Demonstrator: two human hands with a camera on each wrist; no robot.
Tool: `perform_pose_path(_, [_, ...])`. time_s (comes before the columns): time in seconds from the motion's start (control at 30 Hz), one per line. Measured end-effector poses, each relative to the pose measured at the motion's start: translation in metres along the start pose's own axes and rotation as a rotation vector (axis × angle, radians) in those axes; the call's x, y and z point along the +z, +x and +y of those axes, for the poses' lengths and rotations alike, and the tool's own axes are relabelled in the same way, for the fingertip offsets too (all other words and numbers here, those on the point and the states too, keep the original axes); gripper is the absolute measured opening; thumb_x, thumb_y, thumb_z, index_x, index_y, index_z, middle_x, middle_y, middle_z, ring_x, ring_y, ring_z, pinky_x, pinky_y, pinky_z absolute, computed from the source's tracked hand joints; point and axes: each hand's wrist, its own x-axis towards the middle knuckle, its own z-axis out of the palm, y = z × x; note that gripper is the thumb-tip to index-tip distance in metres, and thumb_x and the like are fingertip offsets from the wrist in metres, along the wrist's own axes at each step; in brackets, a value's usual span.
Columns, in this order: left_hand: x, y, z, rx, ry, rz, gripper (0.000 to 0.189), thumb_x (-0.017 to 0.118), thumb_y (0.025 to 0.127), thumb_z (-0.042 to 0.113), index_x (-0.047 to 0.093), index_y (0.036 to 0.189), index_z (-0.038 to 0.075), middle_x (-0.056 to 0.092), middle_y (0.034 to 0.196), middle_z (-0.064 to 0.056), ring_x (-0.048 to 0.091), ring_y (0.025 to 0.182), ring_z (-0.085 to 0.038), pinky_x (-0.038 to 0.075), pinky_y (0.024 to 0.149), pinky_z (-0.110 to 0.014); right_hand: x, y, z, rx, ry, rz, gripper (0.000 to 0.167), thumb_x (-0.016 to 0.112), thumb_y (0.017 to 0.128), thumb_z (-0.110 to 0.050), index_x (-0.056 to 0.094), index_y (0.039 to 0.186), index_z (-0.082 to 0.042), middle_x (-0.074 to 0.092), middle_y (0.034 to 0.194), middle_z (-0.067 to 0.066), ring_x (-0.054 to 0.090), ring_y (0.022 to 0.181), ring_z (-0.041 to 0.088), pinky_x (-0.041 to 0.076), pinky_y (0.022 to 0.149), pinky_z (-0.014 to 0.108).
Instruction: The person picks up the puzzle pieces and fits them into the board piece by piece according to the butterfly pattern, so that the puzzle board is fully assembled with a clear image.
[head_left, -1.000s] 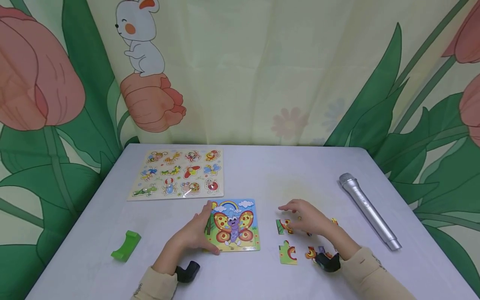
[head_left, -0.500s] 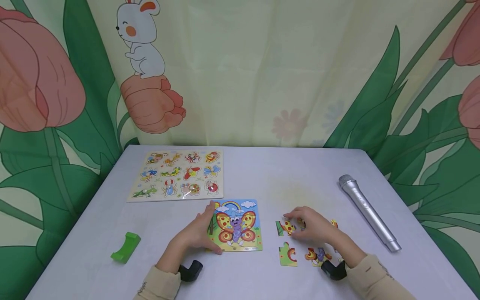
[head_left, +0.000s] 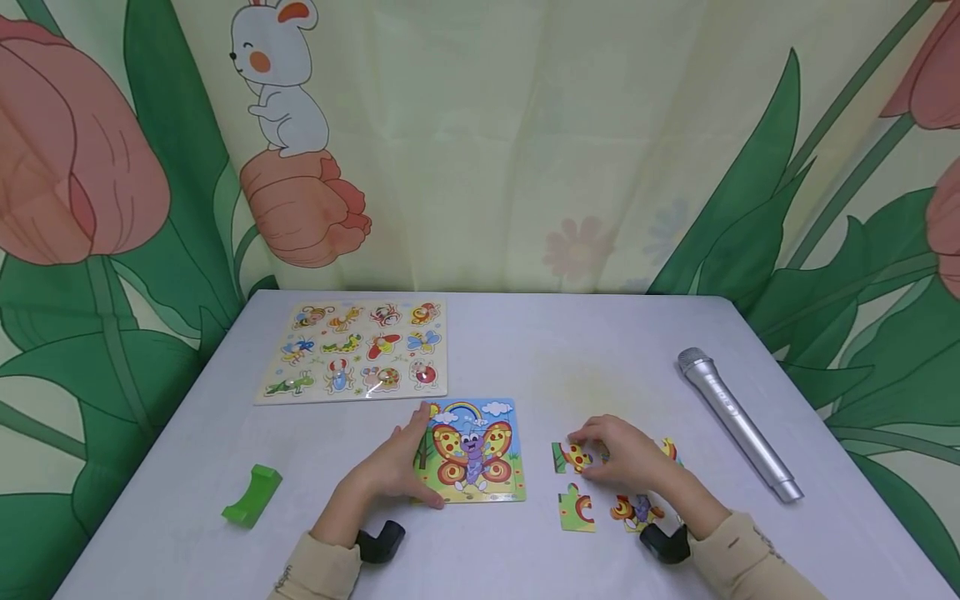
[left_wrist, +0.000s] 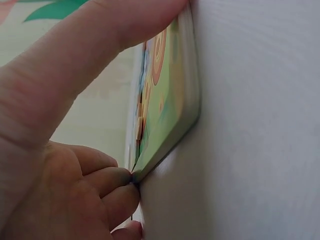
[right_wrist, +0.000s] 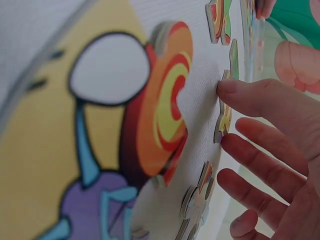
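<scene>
The butterfly puzzle (head_left: pixel 474 454) lies slightly farther right on the counter (head_left: pixel 502 554) than before, its left side held between thumb and fingers of the left grip (head_left: pixel 392 467). We see the right grip (head_left: pixel 621 452) flanking a puzzle piece (right_wrist: pixel 223 120); whether it pinches, we cannot tell.

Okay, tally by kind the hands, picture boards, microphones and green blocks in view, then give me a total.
Hands: 2 (left hand, right hand)
Picture boards: 2 (butterfly board, insect board)
Microphones: 1 (silver microphone)
Green blocks: 1 (green block)
Total: 6
</scene>
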Motion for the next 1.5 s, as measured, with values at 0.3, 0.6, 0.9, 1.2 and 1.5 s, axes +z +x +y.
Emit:
perform_pose_path(0.3, [0.0,0.001,-0.001,0.01,-0.001,-0.008,0.127,0.091,0.049,0.026,0.012,0.145,0.0,0.018,0.148,-0.023,0.014,0.135,-0.041,0.015,0.109,-0.052,0.001,0.001,-0.004,-0.006,-0.021,0.008,0.036,0.079,0.068,-0.018,0.069,0.102,-0.014,0.056,0.091,-0.012,0.048,0.08,0.009,0.048,0.07,0.026])
perform_pose_path(0.6, [0.0,0.002,-0.001,0.024,0.008,-0.008,0.128,0.091,0.049,0.026,0.011,0.145,-0.001,0.018,0.148,-0.022,0.015,0.136,-0.036,0.014,0.11,-0.049,0.0,0.01,-0.018,-0.057,-0.012,0.038,0.033,0.078,0.068,-0.018,0.07,0.1,-0.014,0.057,0.093,-0.009,0.051,0.087,0.012,0.05,0.079,0.034])
perform_pose_path(0.9, [0.0,0.001,-0.001,0.017,0.013,-0.017,0.129,0.091,0.048,0.026,0.01,0.145,-0.001,0.017,0.148,-0.022,0.015,0.135,-0.038,0.015,0.11,-0.049,0.002,0.029,-0.037,-0.17,0.074,0.017,0.033,0.077,0.07,-0.018,0.07,0.101,-0.011,0.058,0.091,-0.007,0.053,0.084,0.015,0.05,0.073,0.033])
perform_pose_path(1.2, [-0.002,0.002,-0.005,0.057,0.017,-0.02,0.13,0.092,0.047,0.026,0.01,0.144,-0.004,0.017,0.148,-0.023,0.014,0.137,-0.033,0.011,0.111,-0.046,0.017,0.055,-0.06,-0.265,0.058,-0.015,0.035,0.077,0.07,-0.021,0.07,0.103,-0.011,0.058,0.091,-0.006,0.052,0.082,0.013,0.047,0.071,0.026])
perform_pose_path(1.5, [-0.003,0.002,-0.007,0.065,0.003,-0.029,0.13,0.091,0.048,0.026,0.01,0.144,-0.004,0.017,0.148,-0.024,0.014,0.137,-0.034,0.011,0.111,-0.047,0.031,0.08,-0.086,-0.283,0.038,-0.065,0.032,0.077,0.07,-0.024,0.071,0.099,-0.012,0.058,0.092,-0.006,0.052,0.084,0.011,0.047,0.072,0.023])
